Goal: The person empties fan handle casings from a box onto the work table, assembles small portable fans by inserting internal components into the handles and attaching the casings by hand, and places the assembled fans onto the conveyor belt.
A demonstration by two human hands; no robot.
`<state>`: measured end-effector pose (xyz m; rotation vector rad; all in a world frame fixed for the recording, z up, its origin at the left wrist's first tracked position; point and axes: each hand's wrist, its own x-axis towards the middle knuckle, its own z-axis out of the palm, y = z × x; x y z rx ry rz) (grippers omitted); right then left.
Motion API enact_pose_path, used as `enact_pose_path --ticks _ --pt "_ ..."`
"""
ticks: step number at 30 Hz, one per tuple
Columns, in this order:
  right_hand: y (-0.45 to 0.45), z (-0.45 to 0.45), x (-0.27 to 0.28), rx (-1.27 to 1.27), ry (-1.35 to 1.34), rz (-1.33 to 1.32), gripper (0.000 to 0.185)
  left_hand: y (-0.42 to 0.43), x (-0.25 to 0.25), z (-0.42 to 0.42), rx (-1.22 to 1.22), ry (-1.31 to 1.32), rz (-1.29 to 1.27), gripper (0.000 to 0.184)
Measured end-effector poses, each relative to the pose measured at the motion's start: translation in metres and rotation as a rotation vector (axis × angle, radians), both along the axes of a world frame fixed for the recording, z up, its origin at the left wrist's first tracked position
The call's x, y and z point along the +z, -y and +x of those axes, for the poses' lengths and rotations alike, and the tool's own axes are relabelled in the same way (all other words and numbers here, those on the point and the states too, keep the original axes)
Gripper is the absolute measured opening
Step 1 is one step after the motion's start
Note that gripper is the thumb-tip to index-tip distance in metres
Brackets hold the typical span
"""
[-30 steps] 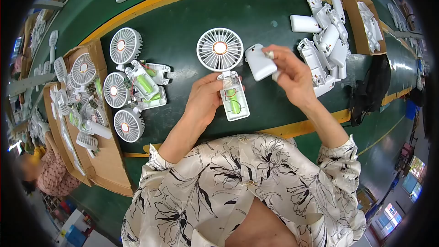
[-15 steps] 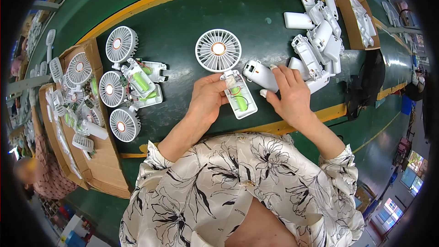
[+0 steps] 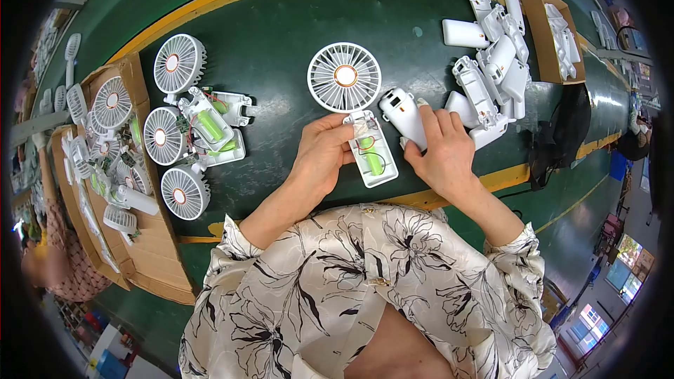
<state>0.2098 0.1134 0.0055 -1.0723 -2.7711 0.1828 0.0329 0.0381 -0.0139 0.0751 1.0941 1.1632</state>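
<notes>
My left hand (image 3: pixel 321 156) is closed on the upper part of an open fan handle (image 3: pixel 380 176), thumb over its top end. Inside that white handle lie a green battery cell and thin wires. A round white fan head (image 3: pixel 345 77) with an orange-ringed hub joins the handle's top. Just to the right, my right hand (image 3: pixel 446 149) grips a white handle cover (image 3: pixel 405 114), fingers on its far side and thumb on its near side. White coverings wrap some fingertips. The cover is tilted, its slotted end beside the fan's neck.
Several open fans (image 3: pixel 161 137) lie at left by a cardboard box (image 3: pixel 158 256) of fan parts. White shells (image 3: pixel 479 91) are piled at right, near a small carton (image 3: pixel 544 35) and black cloth (image 3: pixel 566 133). Another person (image 3: pixel 63 263) is at far left.
My right hand has brought the handle cover slightly nearer upright beside the fan's neck. My left hand keeps its hold on the open handle. The whole view has shifted slightly.
</notes>
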Motion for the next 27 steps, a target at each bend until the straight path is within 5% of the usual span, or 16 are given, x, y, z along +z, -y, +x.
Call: enact_pose_path --ticks 9,27 --pt "0.034 -0.001 0.054 0.078 -0.226 -0.319 0.058 0.000 0.000 0.005 0.093 0.017 0.021 0.020" --pt "0.034 -0.039 0.028 0.081 -0.176 -0.250 0.050 0.000 0.005 0.004 0.161 0.118 0.087 0.039"
